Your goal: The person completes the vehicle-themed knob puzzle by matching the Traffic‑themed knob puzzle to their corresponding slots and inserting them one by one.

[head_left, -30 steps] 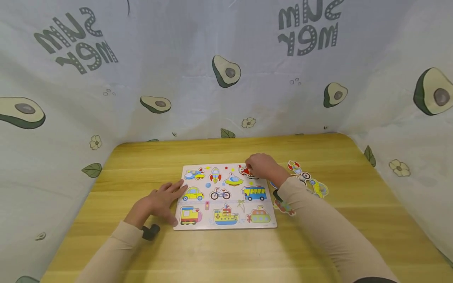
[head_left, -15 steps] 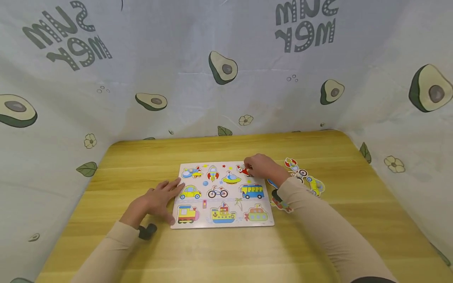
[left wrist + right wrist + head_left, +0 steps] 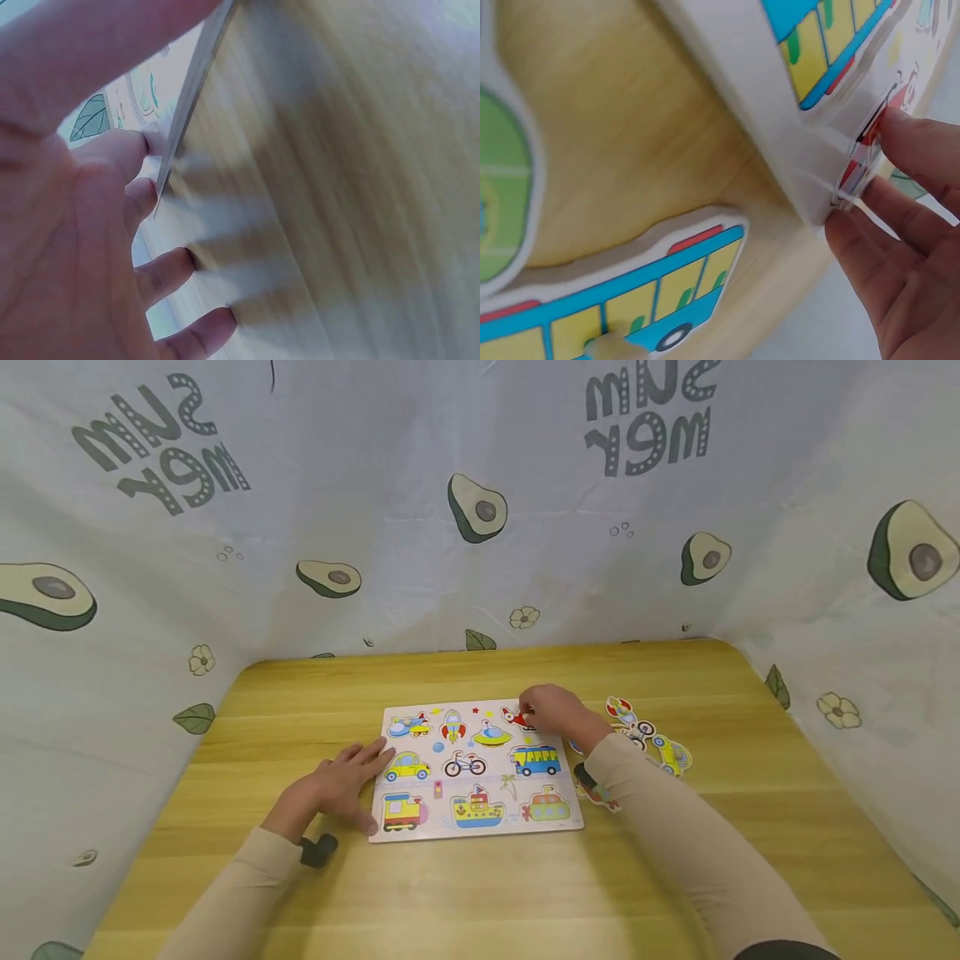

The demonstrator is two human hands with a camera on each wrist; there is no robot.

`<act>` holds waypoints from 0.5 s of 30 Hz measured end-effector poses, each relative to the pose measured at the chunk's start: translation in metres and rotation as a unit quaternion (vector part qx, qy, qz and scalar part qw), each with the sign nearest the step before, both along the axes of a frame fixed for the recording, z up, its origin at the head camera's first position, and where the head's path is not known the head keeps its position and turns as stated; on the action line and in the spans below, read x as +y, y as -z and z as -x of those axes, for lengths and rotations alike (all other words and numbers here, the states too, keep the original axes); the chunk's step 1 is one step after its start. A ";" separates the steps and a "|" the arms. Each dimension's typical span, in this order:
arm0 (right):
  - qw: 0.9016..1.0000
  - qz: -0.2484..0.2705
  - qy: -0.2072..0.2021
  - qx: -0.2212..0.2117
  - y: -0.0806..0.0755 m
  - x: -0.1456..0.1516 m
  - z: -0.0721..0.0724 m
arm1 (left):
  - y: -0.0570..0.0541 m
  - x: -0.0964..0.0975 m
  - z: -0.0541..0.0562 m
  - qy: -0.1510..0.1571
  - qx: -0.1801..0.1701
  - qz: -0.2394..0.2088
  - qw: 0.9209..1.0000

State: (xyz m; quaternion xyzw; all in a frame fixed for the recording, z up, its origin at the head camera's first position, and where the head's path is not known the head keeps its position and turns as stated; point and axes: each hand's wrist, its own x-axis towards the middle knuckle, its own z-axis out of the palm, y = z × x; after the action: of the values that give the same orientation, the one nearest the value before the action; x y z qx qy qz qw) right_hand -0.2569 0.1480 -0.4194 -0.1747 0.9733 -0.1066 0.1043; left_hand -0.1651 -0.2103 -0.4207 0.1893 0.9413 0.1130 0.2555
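A puzzle board (image 3: 439,818) with printed vehicles lies on the wooden table. Along its left edge rests my left hand (image 3: 337,789), fingers spread and thumb at the near corner; in the left wrist view the fingertips (image 3: 217,326) reach past the board onto the table. At the far right corner my right hand (image 3: 555,714) pinches a red helicopter puzzle piece (image 3: 874,135) between thumb and fingers, over or in the helicopter spot. The hand covers part of that piece, so how deep it sits cannot be told.
Right of the board lies a loose pile of pieces, partly behind my right forearm: a rocket (image 3: 619,710), a yellow car (image 3: 670,754), a red-and-green piece (image 3: 602,797) and a bus (image 3: 667,300) with a knob. A printed curtain (image 3: 390,527) hangs round the table (image 3: 450,893).
The board's right side has shifted slightly away from me, so it sits a little turned. My right hand stays at the helicopter and my left hand stays on the left edge.
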 end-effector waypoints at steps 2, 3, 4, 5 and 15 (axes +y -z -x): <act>1.000 -0.003 0.003 -0.001 0.001 0.001 0.000 | 0.000 0.001 0.000 -0.002 -0.002 0.001 1.000; 1.000 -0.003 0.002 0.000 0.002 0.001 0.001 | 0.000 0.001 0.000 -0.003 -0.002 0.002 1.000; 1.000 -0.002 0.001 0.001 0.003 0.002 0.001 | -0.001 0.001 0.000 -0.005 -0.003 0.003 1.000; 1.000 0.000 -0.001 0.002 0.003 0.002 0.001 | -0.001 0.001 0.001 -0.006 -0.003 0.004 1.000; 0.998 0.025 -0.005 -0.058 -0.007 0.024 0.004 | 0.002 0.003 0.002 0.002 0.000 0.011 1.000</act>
State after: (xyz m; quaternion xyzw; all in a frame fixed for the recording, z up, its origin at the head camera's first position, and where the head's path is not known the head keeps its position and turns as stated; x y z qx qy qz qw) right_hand -0.2613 0.1719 -0.4124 -0.1759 0.9617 -0.1402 0.1565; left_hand -0.1666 -0.2072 -0.4223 0.1884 0.9421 0.1018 0.2580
